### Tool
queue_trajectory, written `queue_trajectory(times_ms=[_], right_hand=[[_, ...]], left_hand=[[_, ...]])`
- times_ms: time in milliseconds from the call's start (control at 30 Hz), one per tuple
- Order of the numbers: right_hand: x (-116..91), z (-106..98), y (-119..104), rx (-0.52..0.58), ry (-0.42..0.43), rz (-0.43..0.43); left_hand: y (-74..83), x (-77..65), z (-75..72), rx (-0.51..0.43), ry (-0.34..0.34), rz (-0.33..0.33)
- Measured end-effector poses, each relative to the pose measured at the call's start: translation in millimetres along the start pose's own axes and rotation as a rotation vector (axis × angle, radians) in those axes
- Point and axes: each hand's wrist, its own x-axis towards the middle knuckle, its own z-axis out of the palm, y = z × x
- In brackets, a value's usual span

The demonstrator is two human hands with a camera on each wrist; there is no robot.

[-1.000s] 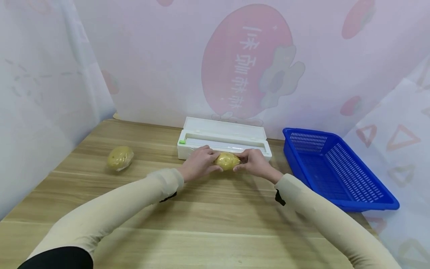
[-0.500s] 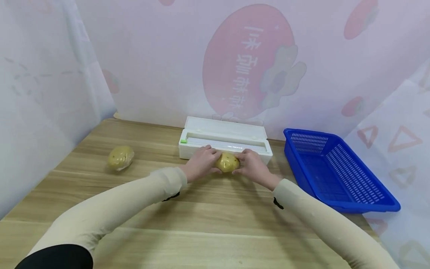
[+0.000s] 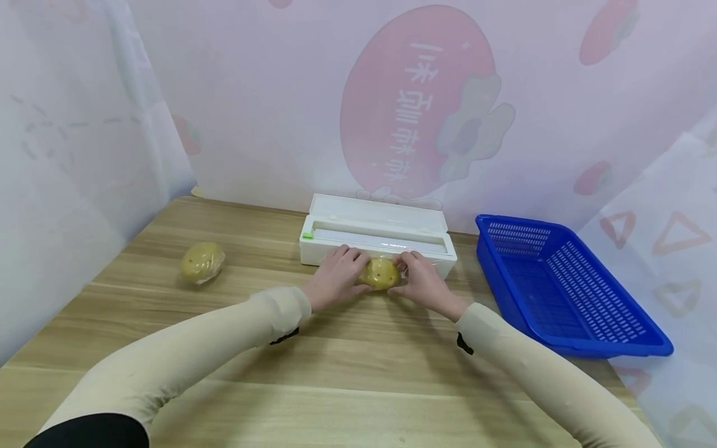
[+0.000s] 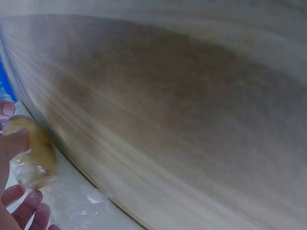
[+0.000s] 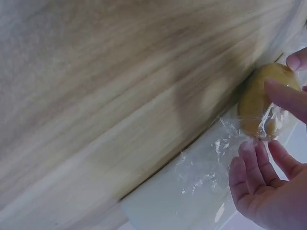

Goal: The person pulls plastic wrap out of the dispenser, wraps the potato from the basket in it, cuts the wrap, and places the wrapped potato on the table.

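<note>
A yellow potato in clear cling film is held between both hands, just in front of a white cling film dispenser with its lid raised. My left hand grips the potato's left end, thumb on the near side. At the other end, my right hand pinches the potato and its film. Loose, crinkled cling film spreads over the dispenser's front in the right wrist view. From the left wrist, the potato shows a thumb lying across it. The fingers partly hide both ends.
Another film-wrapped potato lies on the wooden table at the left. A blue perforated basket stands to the right of the dispenser. Behind the table hangs a pale printed cloth, with more cloth at both sides.
Between the hands the potato has turned a little, and its dark spots face another way. Both hands stay close to the dispenser's front. The other potato and the basket have not moved.
</note>
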Motion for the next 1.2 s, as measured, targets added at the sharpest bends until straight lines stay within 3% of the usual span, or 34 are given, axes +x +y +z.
queue_trajectory(times_ms=[267,567,767,967,1200], right_hand=[[-2,4,4,0.005,-0.01,-0.003],[-2,-1,-1,0.014,0.013,0.026],[1,-4,-8,0.025,0.003,0.026],[6,-6,-17,0.019,0.029,-0.031],[32,-16,-44,0.114,0.06,-0.077]], left_hand=[[2.3,-1.2,0.2,0.017,-0.003,-0.026],[-8.2,-4.2,-11.6,-0.052,0.11,-0.087],[-35.1,-10.8,-25.0,-0.166,0.149,-0.206],[-72.1,-22.4,-35.5,-0.326,0.149,-0.357],[-104.1,-28.6,-31.8,-0.497,0.053,-0.447]])
